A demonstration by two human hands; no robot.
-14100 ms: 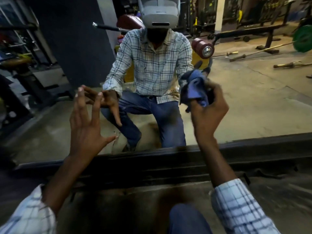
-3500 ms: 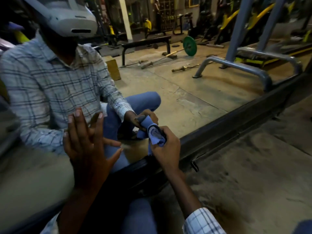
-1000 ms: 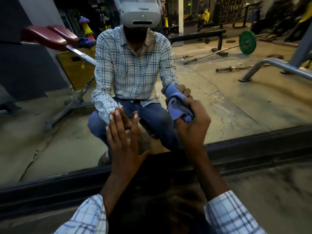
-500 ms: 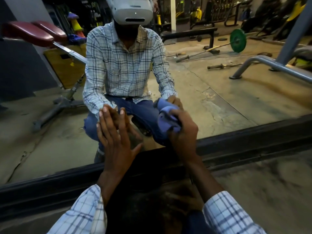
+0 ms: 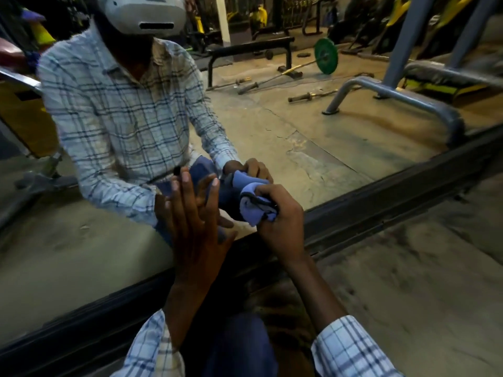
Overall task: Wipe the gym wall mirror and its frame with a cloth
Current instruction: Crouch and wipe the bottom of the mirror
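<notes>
**Cloth bunched in our right hand at the mirror's bottom edge**

Our right hand [image 5: 283, 221] grips the blue cloth [image 5: 254, 209]. The fingers curl round it, so the bunched fabric pokes out past the knuckles and meets the glass of the wall mirror [image 5: 326, 137] just above its dark bottom frame [image 5: 394, 197]. Our left hand [image 5: 196, 229] is just beside the cloth on its left, fingers straight and close together, palm turned to the glass; the fingertips appear to touch it. The frame runs along the concrete floor [image 5: 408, 281] where we crouch. Reflected behind us, a barbell with a green plate [image 5: 326, 55] lies on the gym floor.
</notes>
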